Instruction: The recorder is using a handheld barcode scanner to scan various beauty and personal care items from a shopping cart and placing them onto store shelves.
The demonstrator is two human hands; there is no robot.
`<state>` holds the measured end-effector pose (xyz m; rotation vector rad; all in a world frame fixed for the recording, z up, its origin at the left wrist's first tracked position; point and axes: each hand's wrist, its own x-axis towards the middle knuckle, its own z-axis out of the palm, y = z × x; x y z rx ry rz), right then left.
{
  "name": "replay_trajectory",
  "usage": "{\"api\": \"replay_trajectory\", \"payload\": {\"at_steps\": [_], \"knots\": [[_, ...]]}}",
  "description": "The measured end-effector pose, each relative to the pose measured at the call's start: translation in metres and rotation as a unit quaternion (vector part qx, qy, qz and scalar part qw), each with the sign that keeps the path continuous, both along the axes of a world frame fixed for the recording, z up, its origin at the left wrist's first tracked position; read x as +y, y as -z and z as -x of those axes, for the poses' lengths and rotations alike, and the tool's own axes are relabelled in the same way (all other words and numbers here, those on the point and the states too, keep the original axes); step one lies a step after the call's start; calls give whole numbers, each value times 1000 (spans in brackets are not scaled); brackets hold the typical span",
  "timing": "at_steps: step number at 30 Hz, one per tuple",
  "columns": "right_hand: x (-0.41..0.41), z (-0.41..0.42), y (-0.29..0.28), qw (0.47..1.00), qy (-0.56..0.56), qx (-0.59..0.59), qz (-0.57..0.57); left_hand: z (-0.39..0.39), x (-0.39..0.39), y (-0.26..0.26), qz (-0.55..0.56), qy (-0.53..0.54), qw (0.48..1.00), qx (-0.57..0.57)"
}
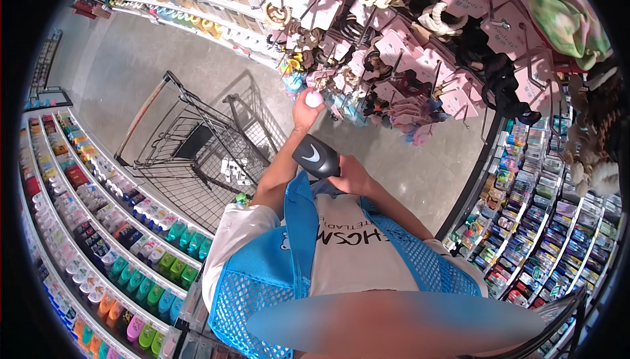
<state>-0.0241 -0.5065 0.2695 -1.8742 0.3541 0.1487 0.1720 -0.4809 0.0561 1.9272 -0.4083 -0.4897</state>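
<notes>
My left hand (304, 114) reaches up to the lower edge of the hanging hair accessories (344, 76). Its fingers close on a small round pale-pink item (313, 99), whose exact kind I cannot make out. Closer to my body, my right hand (352, 176) grips a dark grey handheld device (316, 156) with a pale curved mark on top. It resembles a barcode scanner, and its far end points up and left, close to my left forearm. Pink cards (401, 46) with hair ties hang from metal hooks beyond both hands.
A wire shopping cart (197, 137) stands at left, with a few white packages (235, 169) in it. Shelves of colourful bottles (142, 246) curve along the left. A rack of small packaged goods (536, 206) lines the right. Metal hooks (485, 125) stick out from the display.
</notes>
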Motion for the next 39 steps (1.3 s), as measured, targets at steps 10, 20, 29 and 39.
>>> {"api": "replay_trajectory", "payload": {"at_steps": [10, 20, 29, 39], "knots": [[-1, -11, 1, 1000, -10, -14, 10, 29, 43, -18, 70, -67, 991, -88], [3, -14, -3, 999, -1, -53, -2, 24, 39, -29, 37, -36, 988, -146], [8, -15, -3, 1000, 3, -26, -16, 25, 45, -17, -11, -42, 982, -186], [9, -16, 2, 999, -8, -40, -9, 21, 43, -22, -52, -17, 977, -204]]}}
